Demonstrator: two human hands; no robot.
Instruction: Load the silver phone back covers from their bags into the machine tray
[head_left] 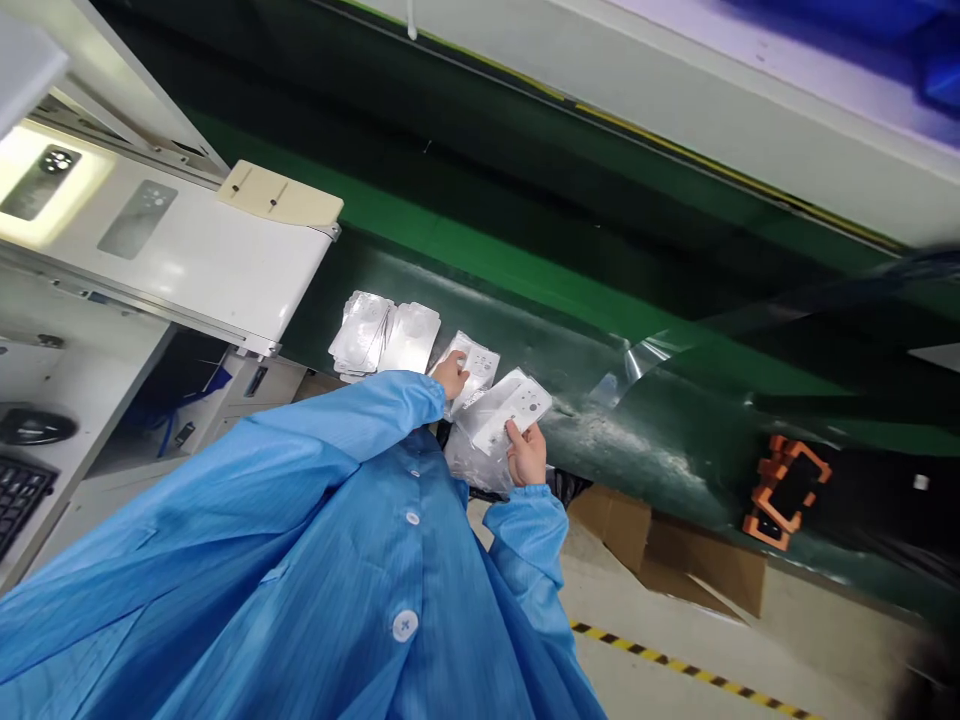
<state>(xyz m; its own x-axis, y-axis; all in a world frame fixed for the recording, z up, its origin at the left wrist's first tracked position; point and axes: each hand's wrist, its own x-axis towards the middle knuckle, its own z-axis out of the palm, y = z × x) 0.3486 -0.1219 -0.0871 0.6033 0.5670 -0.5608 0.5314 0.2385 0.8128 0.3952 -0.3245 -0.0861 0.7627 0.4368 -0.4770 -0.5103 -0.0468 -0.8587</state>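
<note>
My right hand (527,457) pinches the lower edge of a pale phone-back film (516,408), which has camera holes at its upper end. To its left, my left hand (451,375) is closed with bent fingers over another phone-back film (481,368); its grip is partly hidden. Under the right-hand film lies a crumpled clear plastic bag (474,462). Further left on the dark green bench (592,440) are a pile of silvery phone-back films (363,332) and a second pile (410,337) touching it.
A white machine (225,265) with a lit panel stands at the left, above a keyboard (22,500) and mouse (37,425). Orange frames (787,492) sit at the bench's right. Below the front edge is an open cardboard box (675,550). Clear film (641,360) lies on the bench.
</note>
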